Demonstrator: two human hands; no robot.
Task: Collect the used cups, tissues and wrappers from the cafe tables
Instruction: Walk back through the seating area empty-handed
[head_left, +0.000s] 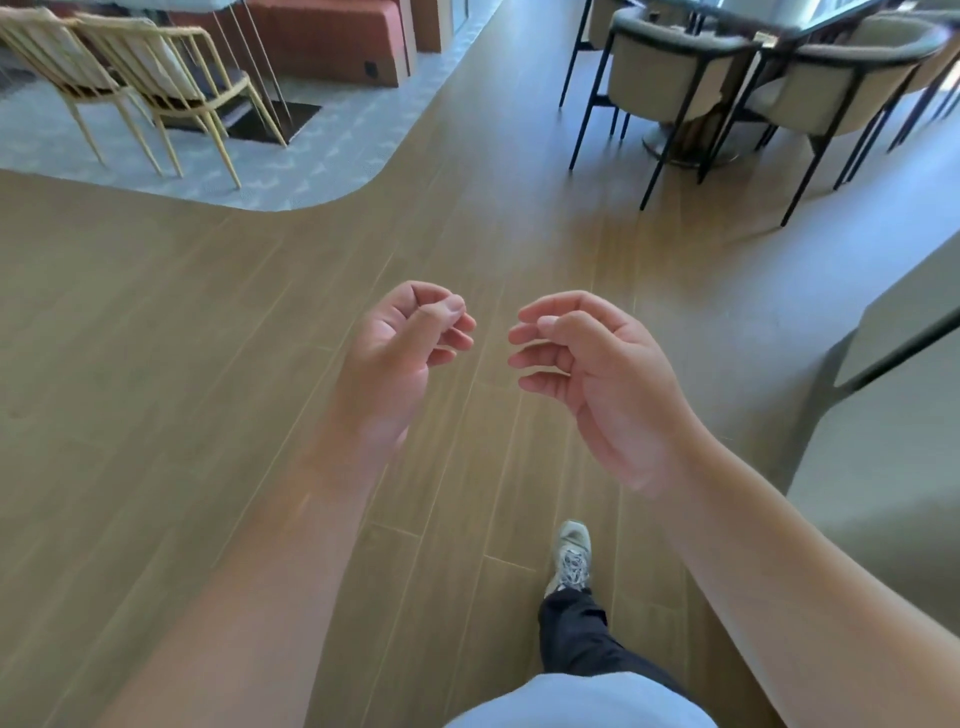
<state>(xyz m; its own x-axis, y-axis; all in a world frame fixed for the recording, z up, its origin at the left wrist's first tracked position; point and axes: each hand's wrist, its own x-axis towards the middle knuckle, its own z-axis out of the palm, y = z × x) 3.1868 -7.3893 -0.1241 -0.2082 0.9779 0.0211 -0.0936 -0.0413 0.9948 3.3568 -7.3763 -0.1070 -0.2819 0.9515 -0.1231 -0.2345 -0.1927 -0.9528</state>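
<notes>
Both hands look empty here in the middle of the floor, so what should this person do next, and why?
Probably walk on toward the glass table with the beige armchairs at upper right. The left hand and right hand hold nothing, fingers loosely curled, and no cups, tissues or wrappers show within reach.

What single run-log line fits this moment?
left hand: empty, loosely curled | right hand: empty, loosely curled | place: wooden floor | nearest: dark-framed chairs | litter: none visible

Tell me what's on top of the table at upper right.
Little shows: the glass table is mostly cut off by the frame, ringed by beige armchairs. No cups, tissues or wrappers are discernible there. Both hands hold nothing.
</notes>
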